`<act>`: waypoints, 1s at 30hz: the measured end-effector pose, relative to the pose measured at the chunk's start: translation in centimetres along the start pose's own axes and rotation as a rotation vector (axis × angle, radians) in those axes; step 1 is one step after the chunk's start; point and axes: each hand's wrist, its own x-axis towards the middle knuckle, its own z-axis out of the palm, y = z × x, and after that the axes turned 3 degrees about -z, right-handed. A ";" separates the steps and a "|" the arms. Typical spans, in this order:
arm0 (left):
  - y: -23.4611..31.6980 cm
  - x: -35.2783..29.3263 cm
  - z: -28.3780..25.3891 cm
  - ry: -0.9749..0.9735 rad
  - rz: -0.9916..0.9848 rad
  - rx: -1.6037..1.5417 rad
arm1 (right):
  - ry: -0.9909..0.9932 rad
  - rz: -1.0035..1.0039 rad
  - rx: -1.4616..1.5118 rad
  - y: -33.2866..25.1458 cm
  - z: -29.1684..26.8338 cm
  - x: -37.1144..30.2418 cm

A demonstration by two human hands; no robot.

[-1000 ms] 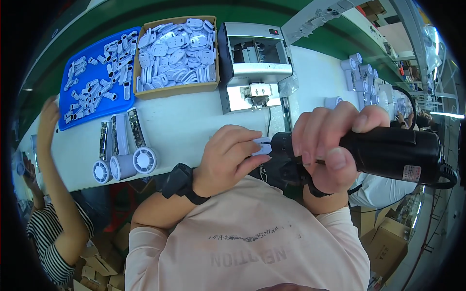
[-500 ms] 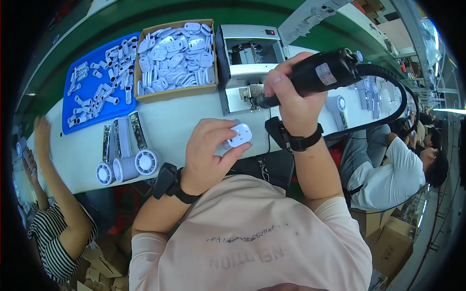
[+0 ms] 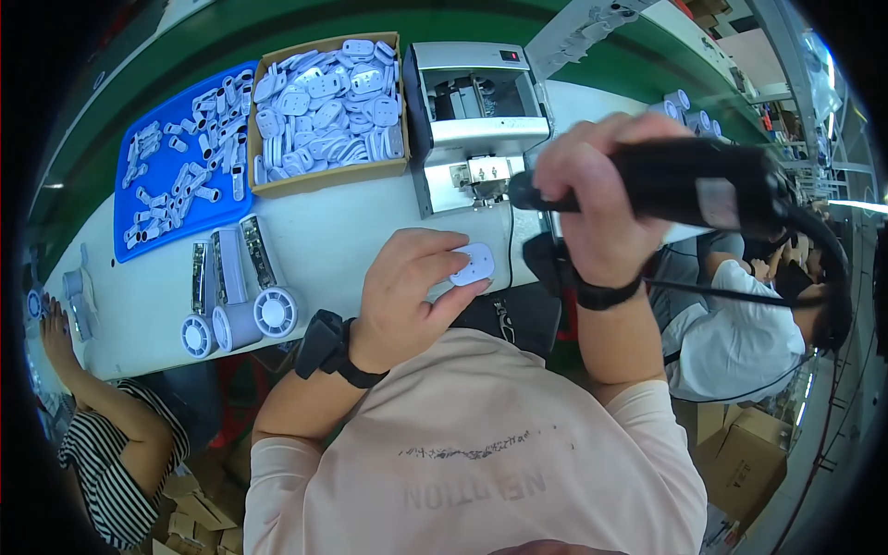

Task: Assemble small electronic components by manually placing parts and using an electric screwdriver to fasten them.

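Pinched in the fingertips of my left hand [image 3: 396, 301] is a small white plastic cover [image 3: 474, 264], rounded at the corners and dotted with holes. It is held above the white table near my body. My right hand [image 3: 592, 203] wraps round a black corded electric screwdriver [image 3: 708, 180], lying nearly level and a bit blurred by motion. The screwdriver's nose points left, beside the front outlet of a metal screw feeder [image 3: 479, 129]. I cannot make out whether a screw is on the bit.
Left of the feeder stands a cardboard box [image 3: 328, 182] full of similar white covers. Past it is a blue tray [image 3: 125, 208] of small white parts. Three white handheld fans [image 3: 276, 310] with exposed circuit boards lie nearer. Co-workers sit at both sides; the screwdriver's cable hangs at the right.
My right hand has drawn the screwdriver to the right, back from the feeder's outlet. The cover in my left hand has shifted slightly right and tilted. The left co-worker's raised hand has come down.
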 end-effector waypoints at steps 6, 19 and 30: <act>-0.1 0.0 -0.2 -0.014 0.042 -0.012 | 0.006 0.205 -0.104 3.1 0.4 -1.4; 0.0 0.5 -0.5 -0.073 -0.068 -0.063 | 0.000 0.104 0.239 -5.9 0.3 0.2; 0.1 0.5 -0.5 -0.117 -0.038 -0.020 | -0.145 0.151 0.199 -6.3 2.3 -0.7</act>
